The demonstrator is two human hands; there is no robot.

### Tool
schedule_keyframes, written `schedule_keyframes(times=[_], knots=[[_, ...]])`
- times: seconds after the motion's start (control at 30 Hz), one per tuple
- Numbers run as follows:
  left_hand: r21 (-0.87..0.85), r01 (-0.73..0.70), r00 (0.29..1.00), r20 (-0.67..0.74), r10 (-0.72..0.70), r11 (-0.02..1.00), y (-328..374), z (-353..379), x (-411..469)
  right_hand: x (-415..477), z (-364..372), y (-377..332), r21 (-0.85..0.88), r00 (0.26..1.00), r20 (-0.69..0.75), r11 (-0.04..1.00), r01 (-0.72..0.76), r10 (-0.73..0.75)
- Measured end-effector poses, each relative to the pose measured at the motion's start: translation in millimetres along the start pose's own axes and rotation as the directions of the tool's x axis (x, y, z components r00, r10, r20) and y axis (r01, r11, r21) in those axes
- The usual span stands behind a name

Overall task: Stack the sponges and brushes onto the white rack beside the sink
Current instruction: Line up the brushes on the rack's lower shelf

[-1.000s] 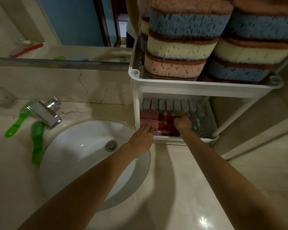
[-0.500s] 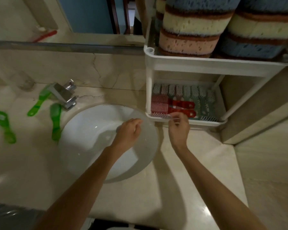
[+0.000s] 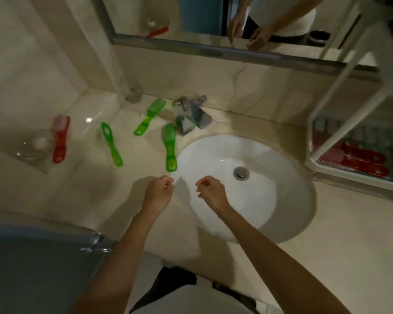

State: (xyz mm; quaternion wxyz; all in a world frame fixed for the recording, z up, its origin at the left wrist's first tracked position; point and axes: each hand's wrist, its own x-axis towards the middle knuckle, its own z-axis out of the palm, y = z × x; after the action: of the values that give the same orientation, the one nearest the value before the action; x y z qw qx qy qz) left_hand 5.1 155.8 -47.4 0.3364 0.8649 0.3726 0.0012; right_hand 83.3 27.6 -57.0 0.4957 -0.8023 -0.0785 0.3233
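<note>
Three green brushes lie on the counter left of the sink: one (image 3: 170, 147) nearest the basin, one (image 3: 149, 115) by the tap, one (image 3: 111, 143) further left. A red brush (image 3: 60, 138) lies at the far left. The white rack (image 3: 331, 91) stands at the right; red brushes (image 3: 363, 160) and grey-bristled ones lie on its lower shelf. My left hand (image 3: 157, 192) and my right hand (image 3: 211, 191) hover over the sink's front-left rim, fingers loosely curled, holding nothing.
The white basin (image 3: 270, 200) with its drain (image 3: 241, 172) fills the middle. A chrome tap (image 3: 191, 114) sits behind it. A clear glass (image 3: 132, 91) stands near the corner and a glass dish (image 3: 35, 145) at far left. A mirror runs along the back wall.
Both hands have drawn back from the rack's lower shelf to the sink's front-left. The view has swung left and down, so the sponges on the upper shelf have left the frame.
</note>
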Motion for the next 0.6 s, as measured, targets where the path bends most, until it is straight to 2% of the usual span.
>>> schedule_keyframes(times=[0.1,0.27,0.43,0.6], knots=[[0.037,0.114,0.992,-0.061,-0.112,0.993,-43.5,-38.4,36.9,25.8,44.2,-22.8,-0.162,0.999,0.033,0.986,-0.037,0.043],[0.136,0.244,0.967,-0.11,-0.231,0.96,-83.1,-91.6,104.0,70.2,83.6,-57.5,-0.319,0.994,-0.098,0.945,-0.078,0.048],[-0.011,0.329,0.94,-0.089,-0.329,0.944,-93.0,-103.6,146.5,96.1,98.8,-76.5,-0.454,0.98,-0.142,0.87,-0.191,0.14],[-0.022,0.368,0.93,-0.006,-0.369,0.929,-103.5,-97.3,168.7,108.0,107.2,-75.0,-0.553,0.97,-0.136,0.797,-0.243,0.201]])
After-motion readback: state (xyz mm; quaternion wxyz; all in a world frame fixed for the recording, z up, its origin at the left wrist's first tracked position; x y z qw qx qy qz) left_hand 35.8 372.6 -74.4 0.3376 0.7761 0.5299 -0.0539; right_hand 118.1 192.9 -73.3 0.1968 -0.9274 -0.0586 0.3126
